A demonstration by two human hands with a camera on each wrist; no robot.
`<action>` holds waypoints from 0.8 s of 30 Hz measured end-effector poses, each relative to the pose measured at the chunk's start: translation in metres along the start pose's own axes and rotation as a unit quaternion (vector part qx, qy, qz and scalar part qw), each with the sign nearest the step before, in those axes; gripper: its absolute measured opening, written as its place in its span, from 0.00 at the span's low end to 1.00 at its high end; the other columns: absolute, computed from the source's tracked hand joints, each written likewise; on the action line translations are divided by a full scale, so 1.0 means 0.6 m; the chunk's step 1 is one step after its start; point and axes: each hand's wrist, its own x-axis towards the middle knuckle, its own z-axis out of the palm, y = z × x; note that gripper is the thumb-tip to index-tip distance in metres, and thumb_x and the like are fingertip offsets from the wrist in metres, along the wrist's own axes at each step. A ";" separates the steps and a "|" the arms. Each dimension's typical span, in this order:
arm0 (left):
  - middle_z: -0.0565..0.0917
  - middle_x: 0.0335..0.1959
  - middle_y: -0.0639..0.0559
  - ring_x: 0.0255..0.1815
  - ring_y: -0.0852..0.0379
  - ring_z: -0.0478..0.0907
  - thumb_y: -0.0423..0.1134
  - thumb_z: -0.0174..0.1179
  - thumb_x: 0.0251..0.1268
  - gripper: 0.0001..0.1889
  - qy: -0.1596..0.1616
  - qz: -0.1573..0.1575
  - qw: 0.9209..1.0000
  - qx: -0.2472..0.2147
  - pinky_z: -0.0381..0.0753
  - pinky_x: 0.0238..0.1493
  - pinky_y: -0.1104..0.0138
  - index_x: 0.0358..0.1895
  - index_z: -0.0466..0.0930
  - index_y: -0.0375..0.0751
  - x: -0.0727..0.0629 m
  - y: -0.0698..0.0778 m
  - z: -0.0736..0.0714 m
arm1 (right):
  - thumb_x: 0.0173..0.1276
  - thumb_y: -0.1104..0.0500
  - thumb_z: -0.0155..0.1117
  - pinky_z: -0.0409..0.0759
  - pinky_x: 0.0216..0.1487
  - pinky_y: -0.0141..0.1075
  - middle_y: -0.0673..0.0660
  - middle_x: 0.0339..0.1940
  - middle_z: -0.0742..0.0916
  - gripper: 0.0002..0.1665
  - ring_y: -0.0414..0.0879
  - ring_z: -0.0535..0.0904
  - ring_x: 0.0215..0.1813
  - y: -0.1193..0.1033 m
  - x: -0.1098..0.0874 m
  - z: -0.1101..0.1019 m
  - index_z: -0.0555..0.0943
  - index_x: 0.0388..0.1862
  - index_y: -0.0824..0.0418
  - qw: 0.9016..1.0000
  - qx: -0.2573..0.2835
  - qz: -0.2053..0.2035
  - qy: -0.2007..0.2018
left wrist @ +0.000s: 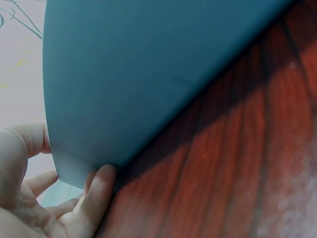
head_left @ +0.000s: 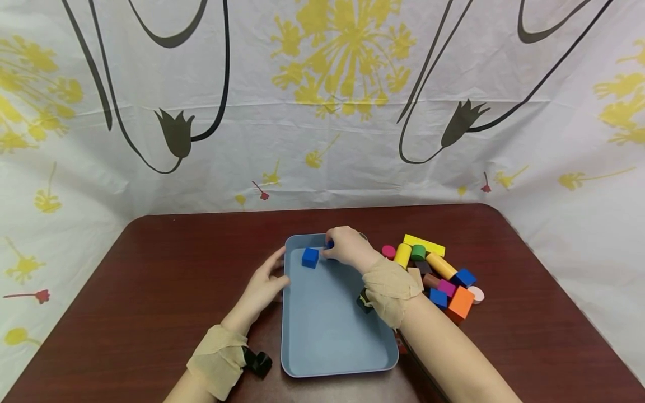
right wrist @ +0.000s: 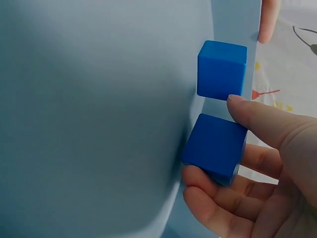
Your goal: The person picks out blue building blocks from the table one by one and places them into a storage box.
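Inside the blue-grey tray (head_left: pixel 335 336), my right hand (head_left: pixel 349 246) pinches a blue cube (right wrist: pixel 215 146) between thumb and fingers near the far end. In the head view only a small part of that cube shows past the fingers. A second blue cube (head_left: pixel 310 258) sits on the tray floor just left of the hand, and the thumb tip overlaps it in the right wrist view. My left hand (head_left: pixel 260 288) is at the tray's left side, its fingers spread. In the left wrist view its fingertips (left wrist: pixel 104 176) touch the outer wall near the far corner, low by the table.
Right of the tray lies a pile of coloured blocks, among them an orange block (head_left: pixel 459 305), a yellow bar (head_left: pixel 425 244), a green cylinder (head_left: pixel 418 252) and a white disc (head_left: pixel 476 294). The dark wooden table (head_left: pixel 201 246) ends at a patterned cloth (head_left: pixel 242 151) behind.
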 end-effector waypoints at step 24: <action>0.72 0.60 0.41 0.25 0.52 0.74 0.28 0.56 0.55 0.40 -0.001 0.001 1.000 -0.001 0.78 0.25 0.60 0.74 0.58 0.51 0.000 0.004 0.001 | 0.59 0.54 0.72 0.77 0.34 0.35 0.54 0.32 0.83 0.16 0.45 0.76 0.31 0.000 -0.003 0.008 0.84 0.40 0.64 1.000 -0.007 0.006 -0.015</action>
